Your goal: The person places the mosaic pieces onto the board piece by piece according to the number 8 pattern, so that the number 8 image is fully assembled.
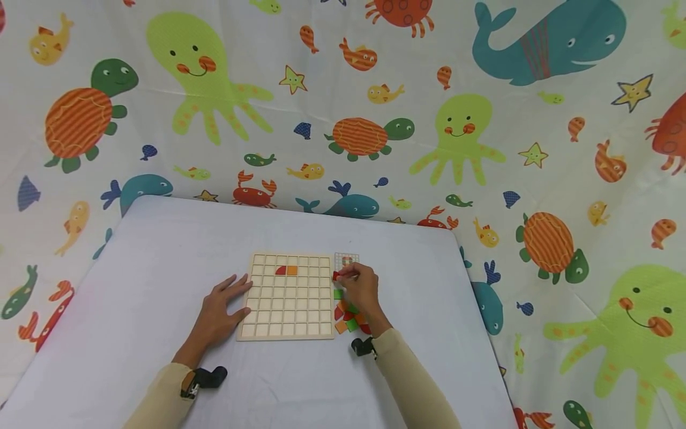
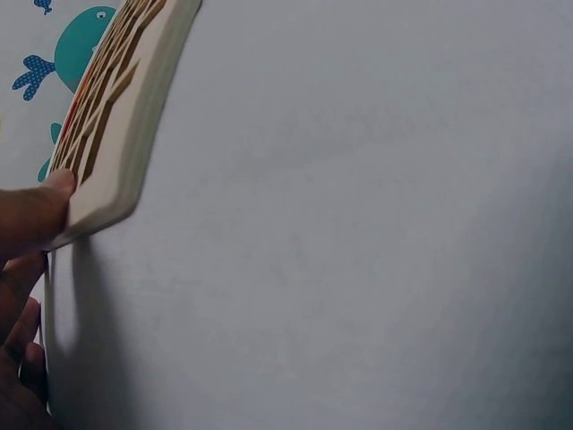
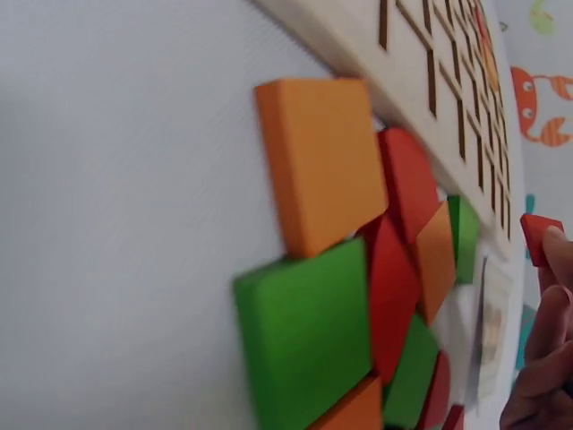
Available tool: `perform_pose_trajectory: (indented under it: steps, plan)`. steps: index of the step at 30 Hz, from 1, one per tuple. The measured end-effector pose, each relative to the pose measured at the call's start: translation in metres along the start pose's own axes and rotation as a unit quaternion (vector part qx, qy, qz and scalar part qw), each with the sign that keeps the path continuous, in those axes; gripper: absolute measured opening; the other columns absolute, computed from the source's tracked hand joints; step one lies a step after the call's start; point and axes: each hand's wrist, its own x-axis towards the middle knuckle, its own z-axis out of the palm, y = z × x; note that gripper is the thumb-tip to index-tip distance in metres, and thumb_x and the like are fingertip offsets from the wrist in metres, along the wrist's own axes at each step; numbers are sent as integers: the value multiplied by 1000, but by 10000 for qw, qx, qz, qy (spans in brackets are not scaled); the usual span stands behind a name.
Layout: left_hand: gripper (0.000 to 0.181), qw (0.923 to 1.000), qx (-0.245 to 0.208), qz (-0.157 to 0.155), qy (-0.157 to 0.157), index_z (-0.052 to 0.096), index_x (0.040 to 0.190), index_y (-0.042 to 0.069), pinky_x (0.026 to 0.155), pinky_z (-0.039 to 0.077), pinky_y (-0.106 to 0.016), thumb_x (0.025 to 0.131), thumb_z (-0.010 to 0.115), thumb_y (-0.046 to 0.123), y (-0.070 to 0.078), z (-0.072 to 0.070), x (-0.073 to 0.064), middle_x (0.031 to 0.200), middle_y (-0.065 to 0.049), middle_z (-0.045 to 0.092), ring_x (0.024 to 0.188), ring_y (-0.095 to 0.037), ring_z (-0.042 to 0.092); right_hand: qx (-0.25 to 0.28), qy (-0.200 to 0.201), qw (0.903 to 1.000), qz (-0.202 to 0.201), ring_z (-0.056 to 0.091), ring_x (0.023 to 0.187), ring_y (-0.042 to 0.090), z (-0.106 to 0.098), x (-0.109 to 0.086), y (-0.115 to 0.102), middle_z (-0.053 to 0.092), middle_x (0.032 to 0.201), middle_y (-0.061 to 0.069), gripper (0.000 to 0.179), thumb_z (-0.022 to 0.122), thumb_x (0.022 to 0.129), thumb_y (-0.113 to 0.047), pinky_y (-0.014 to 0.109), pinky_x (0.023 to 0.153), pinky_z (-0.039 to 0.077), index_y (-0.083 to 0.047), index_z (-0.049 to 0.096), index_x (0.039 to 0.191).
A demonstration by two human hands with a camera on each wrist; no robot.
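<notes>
A wooden grid board [image 1: 284, 304] lies on the white table. In its second row sit a red rounded piece [image 1: 281, 271] and an orange square [image 1: 292, 270], side by side. My left hand [image 1: 217, 316] rests at the board's left edge, fingers spread and the thumb [image 2: 58, 184] touching the rim. Between thumb and fingertips, my right hand [image 1: 363, 289] pinches a small red piece [image 3: 537, 235] just beyond the board's right edge. The piece's full shape is hidden by the fingers. A small printed grid card [image 1: 345, 257] lies beside the board's upper right, partly behind that hand.
Loose pieces lie right of the board, under the right forearm: an orange square [image 3: 327, 161], a green square [image 3: 309, 331], a red piece [image 3: 412, 179] and several others, some overlapping. A sea-animal patterned curtain [image 1: 348, 89] hangs behind the table [image 1: 177, 256].
</notes>
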Motion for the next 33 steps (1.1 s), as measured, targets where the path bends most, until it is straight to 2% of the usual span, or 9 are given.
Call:
perform_pose_trajectory:
  steps: [4,8,11,14,20,25,33]
  plan:
    - [66,10000,18,-6,-1,60,150,6,118,27,-78,88,81,7,1,-1,0,163,-17,49,155,-50,33,-72,-82,9997,-205,66,83,13,8,5,-9,75,92,-1,4,83,93,-17,27,73,56,-17,79,94]
    - [65,10000,-1,38,49,61,149,6,117,27,-79,87,82,7,1,-1,0,162,-18,51,154,-50,34,-61,-169,9993,-321,64,79,14,19,9,-18,75,89,-2,5,83,93,-18,28,67,54,-18,79,91]
    - [64,10000,-33,60,66,62,148,7,116,26,-80,87,82,8,0,-1,-1,161,-18,52,154,-50,34,-34,-230,9992,-314,63,77,13,28,12,-24,74,87,-3,6,84,92,-19,28,65,53,-20,79,90]
    - [64,10000,-17,64,62,62,148,7,116,26,-80,87,82,8,1,-1,-1,161,-18,52,154,-50,35,-60,-250,9993,-288,61,77,12,37,14,-29,73,85,-4,6,84,92,-21,27,68,52,-21,79,90]
    - [64,10000,-53,-43,-35,60,150,7,118,23,-79,89,81,8,2,-2,-2,163,-17,50,156,-49,32,-102,-307,9991,-268,63,79,11,50,18,-35,73,84,-5,6,85,91,-19,27,68,52,-20,80,91]
    - [65,9999,-34,-75,-85,59,150,7,119,23,-79,89,81,8,-1,-1,-1,164,-16,49,157,-49,31,-272,-307,9986,-326,63,81,12,57,20,-35,72,84,-5,4,84,92,-18,27,72,52,-19,80,93]
    - [66,9997,36,-163,-151,58,152,8,120,23,-78,90,81,9,0,-2,1,165,-17,48,157,-49,30,-376,-432,9982,-150,64,80,11,62,21,-37,73,85,-4,4,84,93,-21,28,73,52,-18,80,93]
